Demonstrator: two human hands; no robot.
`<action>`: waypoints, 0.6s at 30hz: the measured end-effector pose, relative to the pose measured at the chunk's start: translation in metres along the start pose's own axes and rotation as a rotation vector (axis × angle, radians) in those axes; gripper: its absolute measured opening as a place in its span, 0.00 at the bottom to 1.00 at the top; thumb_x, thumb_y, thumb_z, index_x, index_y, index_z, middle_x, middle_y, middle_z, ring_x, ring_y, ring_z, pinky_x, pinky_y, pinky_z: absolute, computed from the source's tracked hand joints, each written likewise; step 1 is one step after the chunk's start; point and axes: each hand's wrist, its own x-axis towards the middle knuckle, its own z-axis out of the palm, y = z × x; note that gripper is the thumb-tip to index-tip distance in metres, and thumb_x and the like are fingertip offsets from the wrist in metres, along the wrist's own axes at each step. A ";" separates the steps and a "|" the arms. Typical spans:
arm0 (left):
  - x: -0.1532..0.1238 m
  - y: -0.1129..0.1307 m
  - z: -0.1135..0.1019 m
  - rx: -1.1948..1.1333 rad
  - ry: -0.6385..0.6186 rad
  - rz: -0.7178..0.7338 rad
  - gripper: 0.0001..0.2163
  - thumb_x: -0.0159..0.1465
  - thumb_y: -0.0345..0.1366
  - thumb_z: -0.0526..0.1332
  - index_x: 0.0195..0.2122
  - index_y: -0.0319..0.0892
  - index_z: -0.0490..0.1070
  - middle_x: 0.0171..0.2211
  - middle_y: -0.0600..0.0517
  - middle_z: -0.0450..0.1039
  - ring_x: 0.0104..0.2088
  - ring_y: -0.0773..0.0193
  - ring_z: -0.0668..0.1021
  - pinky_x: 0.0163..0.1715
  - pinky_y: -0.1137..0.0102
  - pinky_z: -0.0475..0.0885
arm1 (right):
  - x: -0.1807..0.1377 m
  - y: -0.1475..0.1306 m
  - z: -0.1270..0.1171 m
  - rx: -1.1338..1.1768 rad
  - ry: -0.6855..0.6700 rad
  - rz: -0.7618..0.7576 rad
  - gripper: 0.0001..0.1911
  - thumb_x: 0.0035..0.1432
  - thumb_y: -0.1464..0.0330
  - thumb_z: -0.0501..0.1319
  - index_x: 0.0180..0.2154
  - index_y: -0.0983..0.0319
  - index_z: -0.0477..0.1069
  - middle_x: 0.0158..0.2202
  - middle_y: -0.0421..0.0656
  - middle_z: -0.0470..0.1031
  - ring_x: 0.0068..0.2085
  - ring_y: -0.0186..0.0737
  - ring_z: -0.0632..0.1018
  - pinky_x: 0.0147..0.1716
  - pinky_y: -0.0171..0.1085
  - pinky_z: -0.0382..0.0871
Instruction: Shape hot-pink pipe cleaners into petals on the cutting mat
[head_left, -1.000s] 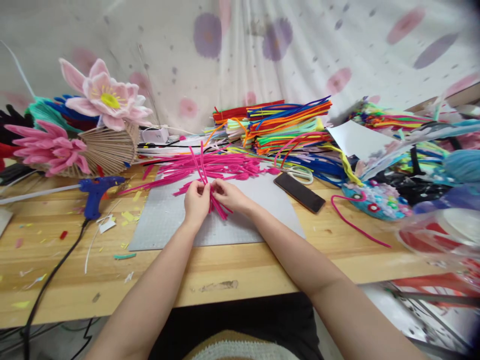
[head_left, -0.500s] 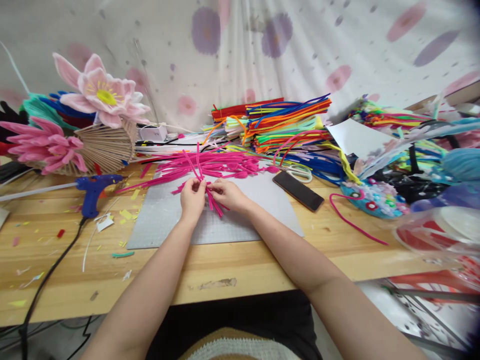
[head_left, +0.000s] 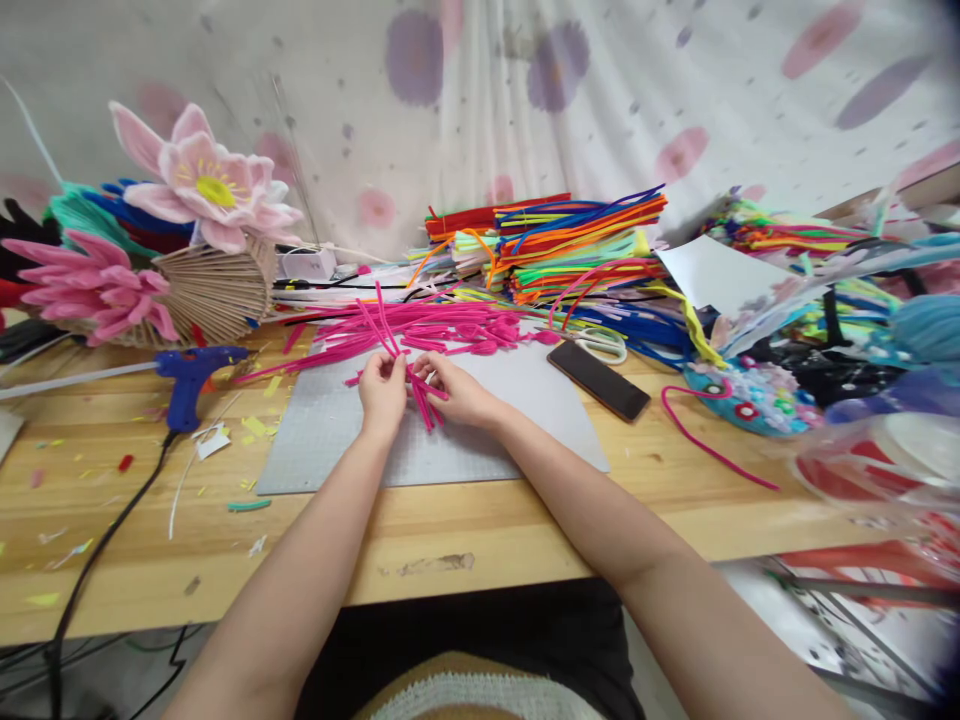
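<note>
Over a grey cutting mat (head_left: 495, 440), both hands meet on a small bundle of pink pipe cleaners (head_left: 420, 395). My left hand (head_left: 382, 393) pinches the bundle near its crossing point, and long ends stick up past the fingers. My right hand (head_left: 457, 388) grips the same bundle from the right, fingers curled round the stems. A loose heap of pink pipe cleaners (head_left: 442, 328) lies just behind the hands on the mat's far edge.
A blue glue gun (head_left: 187, 375) with a black cord lies left on the wooden table (head_left: 465, 545). Pink flowers (head_left: 202, 185) and a fan stand far left. A phone (head_left: 598, 380), scissors (head_left: 604, 345) and stacks of coloured pipe cleaners (head_left: 570, 245) fill the back right.
Both hands stayed on the pink bundle and worked it slightly; the upright ends tilted a little to the left. The view shifted slightly.
</note>
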 end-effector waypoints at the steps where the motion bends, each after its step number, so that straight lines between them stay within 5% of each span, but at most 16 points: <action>1: 0.000 0.000 0.000 -0.006 0.010 0.004 0.09 0.52 0.39 0.61 0.25 0.41 0.63 0.20 0.58 0.63 0.18 0.73 0.67 0.15 0.78 0.62 | 0.000 0.000 0.000 -0.038 -0.002 -0.022 0.14 0.51 0.78 0.52 0.41 0.62 0.61 0.35 0.40 0.66 0.31 0.30 0.67 0.31 0.30 0.63; 7: 0.001 0.009 0.000 -0.136 0.042 -0.126 0.09 0.50 0.38 0.62 0.25 0.41 0.63 0.21 0.58 0.64 0.20 0.72 0.69 0.18 0.77 0.64 | -0.002 0.002 -0.003 -0.247 0.009 -0.090 0.12 0.52 0.79 0.51 0.36 0.63 0.69 0.35 0.43 0.65 0.39 0.34 0.68 0.41 0.34 0.62; 11: -0.003 0.017 -0.001 -0.138 -0.106 -0.281 0.11 0.47 0.40 0.65 0.24 0.39 0.66 0.20 0.56 0.66 0.19 0.72 0.69 0.18 0.76 0.64 | -0.003 0.003 -0.005 -0.280 -0.007 -0.103 0.11 0.55 0.74 0.52 0.36 0.62 0.72 0.34 0.43 0.65 0.36 0.34 0.68 0.39 0.34 0.62; 14: -0.005 0.016 -0.003 -0.084 -0.191 -0.292 0.13 0.45 0.42 0.67 0.21 0.39 0.67 0.18 0.55 0.67 0.18 0.71 0.69 0.18 0.75 0.65 | -0.003 0.004 -0.004 -0.170 0.035 -0.074 0.10 0.54 0.73 0.53 0.37 0.62 0.71 0.32 0.42 0.66 0.34 0.33 0.68 0.38 0.34 0.62; 18: -0.003 0.009 -0.005 -0.027 -0.184 -0.188 0.14 0.45 0.45 0.66 0.21 0.39 0.69 0.19 0.53 0.69 0.21 0.67 0.72 0.20 0.72 0.67 | 0.000 0.003 -0.005 0.193 0.133 0.154 0.12 0.50 0.72 0.56 0.40 0.62 0.63 0.26 0.36 0.65 0.26 0.29 0.67 0.27 0.30 0.61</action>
